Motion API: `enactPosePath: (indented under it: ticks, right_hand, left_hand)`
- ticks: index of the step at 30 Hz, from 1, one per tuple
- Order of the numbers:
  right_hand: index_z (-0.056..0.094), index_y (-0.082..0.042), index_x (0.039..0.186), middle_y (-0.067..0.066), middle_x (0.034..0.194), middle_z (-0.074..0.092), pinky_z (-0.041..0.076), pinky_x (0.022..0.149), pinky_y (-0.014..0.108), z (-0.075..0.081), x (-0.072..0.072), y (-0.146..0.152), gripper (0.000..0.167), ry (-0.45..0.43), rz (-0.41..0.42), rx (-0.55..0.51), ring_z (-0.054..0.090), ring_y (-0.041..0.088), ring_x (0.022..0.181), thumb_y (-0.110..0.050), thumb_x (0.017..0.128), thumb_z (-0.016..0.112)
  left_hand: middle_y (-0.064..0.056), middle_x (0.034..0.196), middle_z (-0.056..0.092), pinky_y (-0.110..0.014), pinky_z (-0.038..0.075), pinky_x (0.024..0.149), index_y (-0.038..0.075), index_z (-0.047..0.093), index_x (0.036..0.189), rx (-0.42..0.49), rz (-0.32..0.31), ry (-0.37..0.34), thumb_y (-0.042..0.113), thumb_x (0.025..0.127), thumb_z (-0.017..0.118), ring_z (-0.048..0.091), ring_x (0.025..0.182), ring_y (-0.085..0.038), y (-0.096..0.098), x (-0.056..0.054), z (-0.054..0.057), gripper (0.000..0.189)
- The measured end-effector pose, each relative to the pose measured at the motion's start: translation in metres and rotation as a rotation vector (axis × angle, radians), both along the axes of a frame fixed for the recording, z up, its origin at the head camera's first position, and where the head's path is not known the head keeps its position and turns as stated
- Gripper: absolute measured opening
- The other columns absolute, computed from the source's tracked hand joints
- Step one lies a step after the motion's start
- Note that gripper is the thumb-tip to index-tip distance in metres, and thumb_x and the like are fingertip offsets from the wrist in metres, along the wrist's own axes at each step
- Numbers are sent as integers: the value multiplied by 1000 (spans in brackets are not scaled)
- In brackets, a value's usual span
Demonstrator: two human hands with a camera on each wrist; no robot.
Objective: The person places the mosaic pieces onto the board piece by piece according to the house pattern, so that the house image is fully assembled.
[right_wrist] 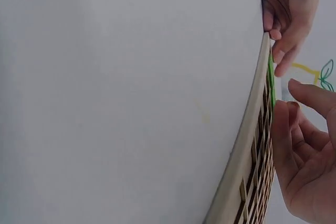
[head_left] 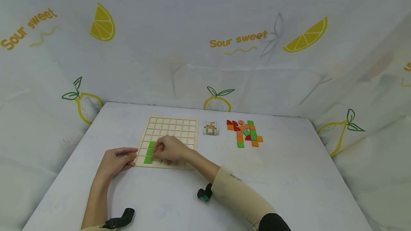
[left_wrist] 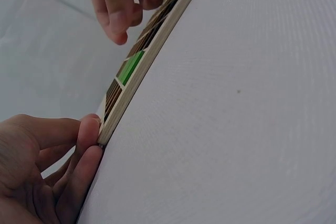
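Observation:
A wooden grid board lies on the table, with a column of green square tiles near its left side. My left hand holds the board's near left corner between bent fingers, also seen as the left hand in the left wrist view. Over the board, beside the green tiles, hovers my right hand with bent fingers. In the right wrist view, the thumb and forefinger of the right hand stand apart, and no tile shows between them.
Right of the board lies a small pattern card. Farther right, loose red, orange and green tiles are spread in a group. A white table bears everything, and a printed cloth hangs behind it.

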State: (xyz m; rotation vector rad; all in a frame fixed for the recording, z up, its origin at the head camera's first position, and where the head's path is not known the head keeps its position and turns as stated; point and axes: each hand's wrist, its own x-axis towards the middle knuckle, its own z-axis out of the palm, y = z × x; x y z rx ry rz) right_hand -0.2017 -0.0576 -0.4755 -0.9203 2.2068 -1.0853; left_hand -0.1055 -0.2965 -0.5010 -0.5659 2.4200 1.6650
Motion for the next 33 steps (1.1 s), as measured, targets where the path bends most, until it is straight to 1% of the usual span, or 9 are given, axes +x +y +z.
enactPosePath:
  ticks: [2,6,10,16,20,23,26,28,33]
  right_hand:
    - [75,-9,105,-7,76,65,52,52,17,2,-8,7,12,21,-4,-7,60,9,51,-18,99,79]
    - [75,-5,111,-2,84,67,58,55,22,7,-26,27,17,13,-38,-27,66,14,54,-18,100,77]
    - [74,-3,114,0,86,66,59,55,24,12,-44,49,21,20,-86,-33,68,17,55,-18,101,76]
    - [74,-4,114,2,87,65,63,58,29,15,-64,85,22,1,-186,-43,66,14,58,-20,99,78]
    - [75,-5,113,3,89,66,65,61,31,16,-75,108,22,-11,-269,-24,64,13,63,-22,100,79]
    - [75,-4,115,5,88,67,66,63,31,17,-81,128,24,-32,-333,-14,65,15,64,-22,100,79]
    - [74,-3,117,5,89,69,66,65,31,17,-89,150,26,-50,-390,-11,66,16,67,-22,100,79]
    - [74,-2,118,5,91,71,65,66,30,14,-94,166,27,-41,-418,-10,66,16,68,-22,100,79]
    - [74,0,120,8,90,71,60,64,23,4,-106,205,29,-20,-477,6,63,14,68,-23,102,76]
  left_hand:
    - [-2,102,78,-21,65,71,-6,68,140,-8,0,2,16,102,74,74,77,-6,1,0,0,44]
    - [-4,102,78,-21,65,71,-5,68,139,-17,2,5,16,102,74,74,77,-7,2,1,-1,44]
    - [-3,102,78,-21,65,71,-5,68,139,-17,3,7,16,102,75,74,77,-7,2,0,-1,44]
    - [-1,100,78,-21,65,71,-5,69,139,-11,5,7,16,102,75,74,76,-7,2,1,-1,43]
    - [-1,100,78,-21,65,71,-5,69,139,-10,10,6,15,101,75,74,76,-7,2,1,-1,43]
    - [-1,100,78,-21,65,71,-5,69,139,-10,10,2,15,101,75,74,76,-7,1,1,-1,43]
    - [-1,100,78,-21,65,71,-5,69,139,-7,9,-1,15,101,75,74,76,-7,2,1,-1,43]
    - [-2,101,78,-21,65,71,-5,69,139,-7,8,-1,15,102,74,74,77,-7,2,1,0,43]
    - [-4,102,78,-21,65,71,-5,69,139,-14,7,0,15,102,74,74,77,-7,2,1,0,43]
